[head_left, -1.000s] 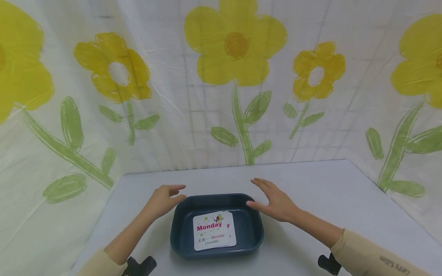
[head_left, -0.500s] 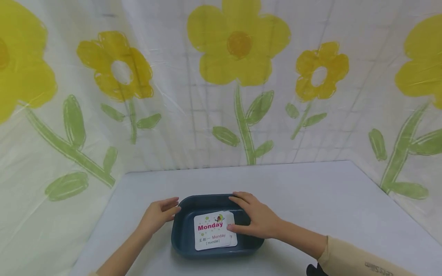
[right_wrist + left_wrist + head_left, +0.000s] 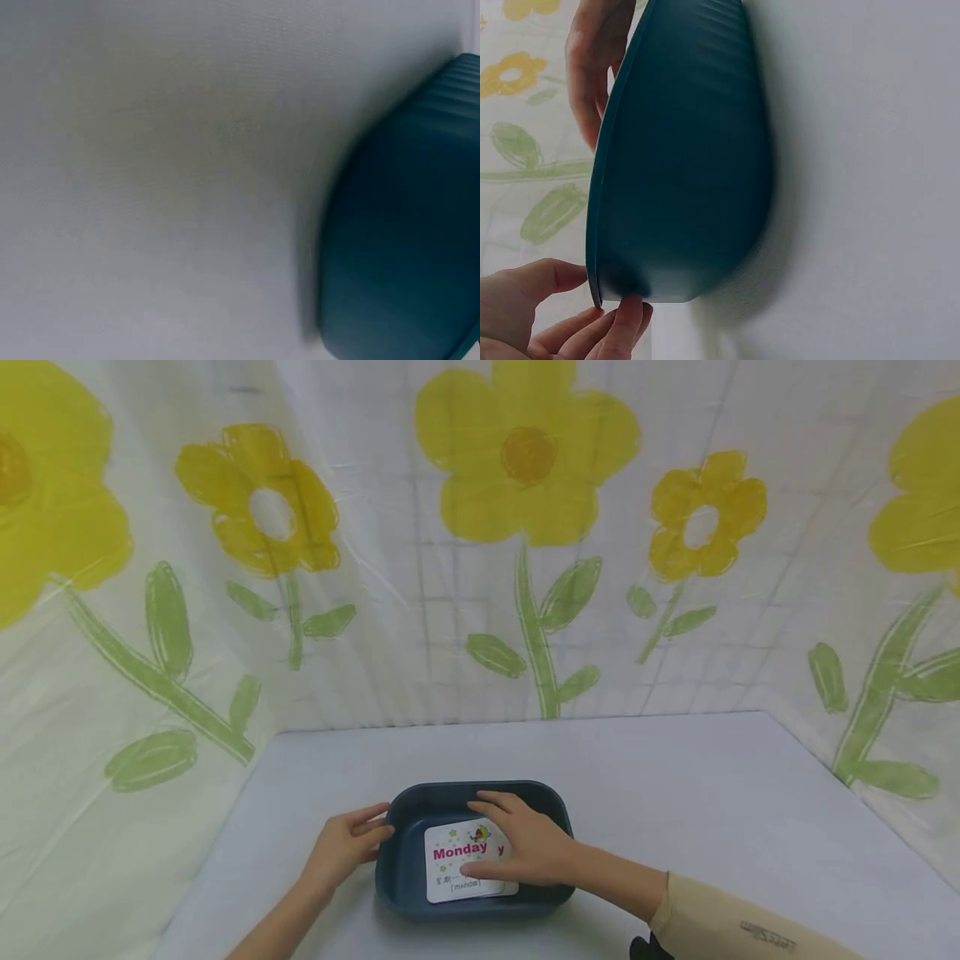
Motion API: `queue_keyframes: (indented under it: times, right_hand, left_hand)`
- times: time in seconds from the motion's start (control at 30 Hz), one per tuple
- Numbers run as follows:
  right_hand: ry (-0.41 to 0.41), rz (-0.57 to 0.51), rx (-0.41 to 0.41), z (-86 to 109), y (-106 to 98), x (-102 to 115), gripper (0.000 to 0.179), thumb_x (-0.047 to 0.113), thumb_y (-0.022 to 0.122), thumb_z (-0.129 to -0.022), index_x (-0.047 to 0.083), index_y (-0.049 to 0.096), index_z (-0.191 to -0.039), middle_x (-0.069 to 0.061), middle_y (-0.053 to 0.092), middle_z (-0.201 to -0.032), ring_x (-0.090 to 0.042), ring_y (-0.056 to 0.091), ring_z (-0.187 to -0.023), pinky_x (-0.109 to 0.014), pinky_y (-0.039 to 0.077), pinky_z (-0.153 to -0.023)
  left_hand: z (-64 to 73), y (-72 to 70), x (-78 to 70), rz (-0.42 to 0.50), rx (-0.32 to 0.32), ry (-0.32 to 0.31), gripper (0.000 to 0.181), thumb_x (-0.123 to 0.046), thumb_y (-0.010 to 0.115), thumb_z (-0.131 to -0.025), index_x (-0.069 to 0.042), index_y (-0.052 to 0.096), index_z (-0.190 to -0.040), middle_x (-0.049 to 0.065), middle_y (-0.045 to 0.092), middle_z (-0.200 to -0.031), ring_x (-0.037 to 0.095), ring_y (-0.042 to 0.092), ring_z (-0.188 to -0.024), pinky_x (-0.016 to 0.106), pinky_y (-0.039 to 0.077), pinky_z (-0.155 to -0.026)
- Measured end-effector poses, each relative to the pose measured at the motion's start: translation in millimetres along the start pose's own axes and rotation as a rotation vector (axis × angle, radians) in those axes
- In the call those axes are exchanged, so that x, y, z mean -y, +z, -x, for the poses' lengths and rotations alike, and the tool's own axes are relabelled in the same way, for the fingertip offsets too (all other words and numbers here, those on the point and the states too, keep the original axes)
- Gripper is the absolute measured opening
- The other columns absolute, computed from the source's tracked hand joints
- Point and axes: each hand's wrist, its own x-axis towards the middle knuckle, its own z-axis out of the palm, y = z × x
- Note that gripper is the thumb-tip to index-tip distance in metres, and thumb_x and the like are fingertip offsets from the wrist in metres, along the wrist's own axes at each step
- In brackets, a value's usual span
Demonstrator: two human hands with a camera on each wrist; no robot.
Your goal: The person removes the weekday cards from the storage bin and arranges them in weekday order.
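A dark blue plastic tub (image 3: 401,893) stands on the white table, with several white flashcards stacked inside it. The top flashcard (image 3: 459,853) reads "Monday" in pink, with Chinese text below. At the tub's left end, my left hand (image 3: 341,850) holds the rim. In the left wrist view, the left thumb (image 3: 559,274) is at the rim and the fingers are against the outer wall. My right hand (image 3: 528,843) reaches over the tub's right side, fingers spread, thumb over the cards' lower part. Whether it touches them is unclear. The right wrist view shows only the tub's outer wall (image 3: 405,225) and table.
The white table (image 3: 675,793) extends around the tub on all sides. Behind it hangs a pale curtain (image 3: 375,652) printed with yellow flowers. A black object (image 3: 647,948) shows below the right sleeve.
My right hand has moved left and down, from beyond the tub's right rim to over the cards. The left hand has come down to the tub's left rim and taken hold.
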Motion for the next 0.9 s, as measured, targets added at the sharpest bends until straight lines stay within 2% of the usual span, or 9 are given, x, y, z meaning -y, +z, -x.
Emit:
queue_keyframes:
  times: [0.23, 0.4, 0.57, 0.77, 0.9]
  right_hand:
    - [-0.024, 0.063, 0.067, -12.5, 12, 1, 0.086, 0.071, 0.057, -0.073, 0.018, 0.040, -0.139, 0.001, 0.034, -0.147, -0.018, 0.037, -0.130, -0.044, 0.045, -0.093]
    - [-0.084, 0.155, 0.133, -20.9, 24, 1, 0.083, 0.065, 0.063, -0.073, 0.017, 0.042, -0.137, -0.002, 0.036, -0.145, -0.019, 0.036, -0.131, -0.043, 0.045, -0.093]
    - [-0.140, 0.222, 0.162, -26.5, 29, 4, 0.083, 0.061, 0.069, -0.070, 0.017, 0.043, -0.135, -0.007, 0.038, -0.144, -0.023, 0.037, -0.130, -0.042, 0.044, -0.095]
    - [-0.112, 0.274, 0.207, -32.4, 33, 4, 0.087, 0.056, 0.075, -0.066, 0.020, 0.040, -0.138, -0.007, 0.034, -0.147, -0.026, 0.033, -0.134, -0.046, 0.040, -0.099]
    - [-0.098, 0.259, 0.244, -35.3, 34, 2, 0.087, 0.054, 0.077, -0.065, 0.023, 0.041, -0.138, -0.004, 0.038, -0.145, -0.024, 0.035, -0.133, -0.044, 0.038, -0.101]
  left_hand:
    - [-0.9, 1.5, 4.8, -0.004, 0.014, -0.022, 0.047, -0.012, 0.066, -0.083, -0.001, 0.053, -0.127, 0.023, 0.059, -0.118, 0.032, 0.063, -0.100, 0.037, 0.055, -0.072]
    - [0.0, 1.7, 8.6, 0.025, 0.011, -0.025, 0.048, -0.012, 0.068, -0.083, 0.002, 0.053, -0.126, 0.026, 0.059, -0.116, 0.034, 0.063, -0.100, 0.039, 0.055, -0.072]
    - [3.4, 2.2, 11.9, 0.041, -0.008, -0.039, 0.049, -0.016, 0.071, -0.081, 0.004, 0.055, -0.123, 0.026, 0.061, -0.112, 0.034, 0.063, -0.098, 0.040, 0.055, -0.070]
    - [4.6, 3.1, 13.7, 0.060, -0.019, -0.049, 0.050, -0.022, 0.072, -0.080, 0.005, 0.057, -0.120, 0.024, 0.064, -0.107, 0.032, 0.065, -0.095, 0.039, 0.055, -0.069]
    - [5.1, 4.4, 16.9, 0.085, -0.030, -0.048, 0.050, -0.023, 0.072, -0.080, 0.006, 0.058, -0.118, 0.022, 0.066, -0.103, 0.030, 0.067, -0.091, 0.038, 0.055, -0.068]
